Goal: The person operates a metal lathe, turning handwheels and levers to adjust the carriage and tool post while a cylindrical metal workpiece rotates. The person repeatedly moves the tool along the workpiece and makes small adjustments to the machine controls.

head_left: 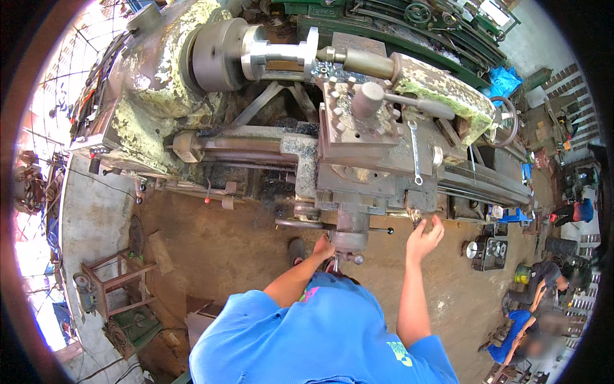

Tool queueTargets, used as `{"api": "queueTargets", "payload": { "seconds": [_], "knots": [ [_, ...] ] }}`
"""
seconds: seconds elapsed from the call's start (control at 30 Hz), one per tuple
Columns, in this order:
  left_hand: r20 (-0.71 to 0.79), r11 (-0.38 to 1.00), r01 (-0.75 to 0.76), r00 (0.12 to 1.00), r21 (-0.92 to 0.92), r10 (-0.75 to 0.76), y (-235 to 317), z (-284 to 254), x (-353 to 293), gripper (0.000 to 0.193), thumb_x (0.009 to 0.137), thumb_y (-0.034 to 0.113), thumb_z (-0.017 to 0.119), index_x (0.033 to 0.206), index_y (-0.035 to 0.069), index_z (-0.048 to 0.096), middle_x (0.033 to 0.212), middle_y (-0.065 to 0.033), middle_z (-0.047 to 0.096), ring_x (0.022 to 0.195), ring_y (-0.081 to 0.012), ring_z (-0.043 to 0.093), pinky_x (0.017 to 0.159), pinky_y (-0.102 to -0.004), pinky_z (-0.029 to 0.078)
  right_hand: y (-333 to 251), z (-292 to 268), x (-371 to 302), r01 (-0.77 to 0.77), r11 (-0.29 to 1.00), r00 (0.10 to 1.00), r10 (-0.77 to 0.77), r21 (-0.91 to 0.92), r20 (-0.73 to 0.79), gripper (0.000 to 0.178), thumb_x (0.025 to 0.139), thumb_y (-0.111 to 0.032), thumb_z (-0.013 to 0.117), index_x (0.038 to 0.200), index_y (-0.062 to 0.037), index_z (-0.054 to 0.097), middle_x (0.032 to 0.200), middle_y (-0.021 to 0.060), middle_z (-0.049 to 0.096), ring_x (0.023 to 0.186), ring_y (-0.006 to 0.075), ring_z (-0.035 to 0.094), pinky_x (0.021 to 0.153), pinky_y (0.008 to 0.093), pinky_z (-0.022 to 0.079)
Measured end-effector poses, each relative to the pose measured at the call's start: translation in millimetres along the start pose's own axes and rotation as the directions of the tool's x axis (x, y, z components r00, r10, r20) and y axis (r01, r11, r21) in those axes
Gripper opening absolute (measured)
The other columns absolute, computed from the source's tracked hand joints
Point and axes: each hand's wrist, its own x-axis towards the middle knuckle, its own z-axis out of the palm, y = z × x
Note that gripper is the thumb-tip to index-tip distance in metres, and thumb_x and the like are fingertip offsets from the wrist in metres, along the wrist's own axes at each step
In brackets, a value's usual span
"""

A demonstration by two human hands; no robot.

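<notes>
One left hand (323, 248) curls at the ball-ended crank (350, 258) on the wearer's side of the tool post (359, 121) (whether it is clamped on cannot be told). The crank's long axis runs left to right, ball pointing right. Nearer the wearer and right of the post, the right hand (425, 238) is half-curled, its grip unclear.

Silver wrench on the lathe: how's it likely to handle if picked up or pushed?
The wrench looks like solid metal, so probably stiff and fairly heavy for its slimness. Lying flat, it would likely slide or pivot rather than roll. Its shiny shank could be slippery if oily.
</notes>
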Motion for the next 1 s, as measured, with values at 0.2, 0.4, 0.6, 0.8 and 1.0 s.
{"api": "queueTargets", "payload": {
  "seconds": [0.2, 0.4, 0.6, 0.8, 1.0],
  "knots": [
    [-0.251, 0.908, 0.373, 0.913, 0.191, -0.322, -17, -33, 19, 0.032, 0.08, 0.025, 0.061, 0.099, 0.0, 0.069, 0.101, -0.0266, 0.067, 0.101, -0.0371, 0.066, 0.089, -0.0429, 0.054, -59, -30, -47, -0.185, 0.944, 0.912, 0.062, 0.273, 0.405, 0.023, 0.088, -0.006, 0.064, 0.11, 0.0006, 0.058, 0.097, 0.0111, 0.063, 0.088, 0.0213, 0.061, 0.081, 0.0323, 0.049],
    [-0.322, 0.894, 0.321, 0.921, 0.312, -0.218, -49, -126, -9, 0.033, 0.087, 0.029, 0.053, 0.091, 0.0, 0.069, 0.094, -0.0239, 0.069, 0.091, -0.0353, 0.069, 0.082, -0.0421, 0.055, -31, -20, 15, -0.648, 0.614, 0.736, 0.35, 0.451, 0.58, 0.017, 0.097, -0.011, 0.058, 0.11, -0.0015, 0.055, 0.09, 0.0016, 0.058, 0.076, 0.0087, 0.056, 0.066, 0.0222, 0.046],
    [-0.21, 0.952, 0.271, 0.948, 0.142, -0.239, 18, -175, -77, 0.033, 0.091, 0.028, 0.055, 0.099, -0.002, 0.065, 0.072, -0.0212, 0.068, 0.062, -0.0285, 0.071, 0.066, -0.0402, 0.057, -47, 12, 76, -0.762, 0.517, 0.63, 0.452, 0.39, 0.631, 0.036, 0.095, -0.024, 0.063, 0.119, -0.0038, 0.045, 0.094, 0.0074, 0.062, 0.076, 0.012, 0.061, 0.055, 0.0262, 0.049],
    [-0.08, 0.896, 0.217, 0.96, -0.388, -0.267, 40, -183, -91, 0.018, 0.088, 0.013, 0.06, 0.1, 0.0, 0.059, 0.072, -0.0092, 0.064, 0.057, -0.0204, 0.063, 0.052, -0.0321, 0.053, -61, 55, 85, -0.734, 0.522, 0.666, 0.433, 0.434, 0.607, 0.028, 0.092, -0.021, 0.067, 0.104, -0.0041, 0.048, 0.069, 0.0056, 0.06, 0.048, 0.0118, 0.057, 0.039, 0.0245, 0.041],
    [0.012, 0.527, 0.166, 0.959, -0.834, -0.284, 35, -200, -79, 0.026, 0.091, 0.023, 0.054, 0.106, 0.003, 0.057, 0.097, -0.0147, 0.066, 0.076, -0.0234, 0.066, 0.064, -0.033, 0.052, -49, 34, 131, -0.819, 0.294, 0.574, 0.44, 0.493, 0.69, 0.013, 0.093, -0.01, 0.057, 0.088, 0.0, 0.063, 0.067, 0.0088, 0.064, 0.045, 0.0145, 0.056, 0.038, 0.0259, 0.037]
  ]
}}
